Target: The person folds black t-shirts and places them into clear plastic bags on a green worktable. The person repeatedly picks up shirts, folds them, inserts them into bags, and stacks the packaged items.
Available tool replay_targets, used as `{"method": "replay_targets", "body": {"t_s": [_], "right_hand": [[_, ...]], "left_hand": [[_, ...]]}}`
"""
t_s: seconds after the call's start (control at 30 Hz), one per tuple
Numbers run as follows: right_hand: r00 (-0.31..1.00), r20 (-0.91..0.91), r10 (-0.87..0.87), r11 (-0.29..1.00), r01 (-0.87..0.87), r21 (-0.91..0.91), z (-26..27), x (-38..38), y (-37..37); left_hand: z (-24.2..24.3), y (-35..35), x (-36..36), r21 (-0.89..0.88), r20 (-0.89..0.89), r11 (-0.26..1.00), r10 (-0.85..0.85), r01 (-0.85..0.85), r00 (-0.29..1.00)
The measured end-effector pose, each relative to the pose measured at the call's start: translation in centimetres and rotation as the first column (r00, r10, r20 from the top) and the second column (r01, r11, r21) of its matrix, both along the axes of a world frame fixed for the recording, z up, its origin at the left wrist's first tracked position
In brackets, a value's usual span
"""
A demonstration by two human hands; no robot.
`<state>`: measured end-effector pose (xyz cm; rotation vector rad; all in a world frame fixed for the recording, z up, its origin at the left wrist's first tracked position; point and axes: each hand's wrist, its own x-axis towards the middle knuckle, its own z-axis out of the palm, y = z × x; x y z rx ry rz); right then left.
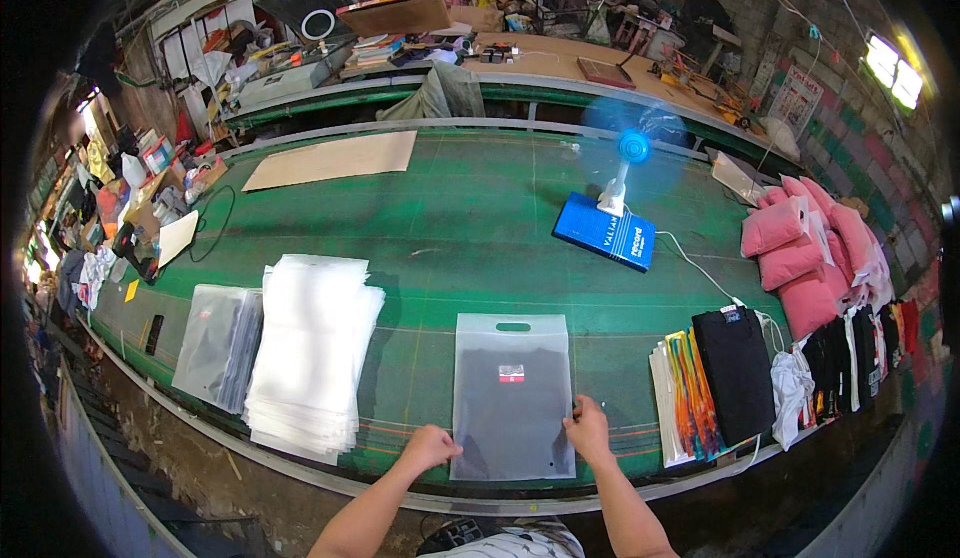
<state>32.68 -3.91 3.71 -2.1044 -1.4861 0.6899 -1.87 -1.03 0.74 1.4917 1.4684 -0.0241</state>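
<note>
A frosted plastic bag [513,400] with a cut-out handle lies flat on the green table, a folded dark garment visible inside it. At its lower left edge my left hand [431,448] has its fingertips together at the plastic; whether it grips the edge is unclear. On the right edge, my right hand [586,429] rests with thumb and forefinger against the bag; a firm grip cannot be made out. To the left lie a stack of frosted bags [311,363] and a pile of filled clear bags [217,344]. Folded shirts [733,378], black on top, lie to the right.
A small blue fan [634,147] stands clipped to a blue record book [606,234], its cable running right. Pink packed bundles [799,258] are heaped at the right. A cardboard sheet [330,160] lies at the far edge, and a dark phone-like object [154,334] at the left.
</note>
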Motion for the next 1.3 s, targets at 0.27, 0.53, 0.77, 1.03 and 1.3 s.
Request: {"method": "replay_targets", "body": {"t_s": [0.27,0.53,0.77,1.03,1.3], "right_hand": [[0.838,0.507,0.201,0.878,-0.384,0.286,1.0,-6.3,6.6],[0.815,0.502,0.289,0.915,-0.39,0.107,-1.2,-6.4,7.6],[0.812,0.503,0.297,0.916,-0.39,0.089,-1.8,-6.3,7.6],[0.817,0.483,0.315,0.909,-0.406,0.094,-1.5,-6.2,7.8],[0.815,0.447,0.369,0.9,-0.434,0.048,-0.7,-6.0,1.6]], "left_hand": [[2.8,6.9,11.6,0.802,-0.234,0.576,0.06,0.158,0.97],[0.5,7.8,13.0,0.745,-0.355,0.608,0.012,0.275,0.935],[0.4,7.8,13.1,0.729,-0.351,0.628,-0.001,0.273,0.937],[-0.5,8.1,12.6,0.776,-0.312,0.571,-0.02,0.267,0.95],[1.3,0.7,10.8,0.694,-0.366,0.633,-0.099,0.343,0.925]]}}
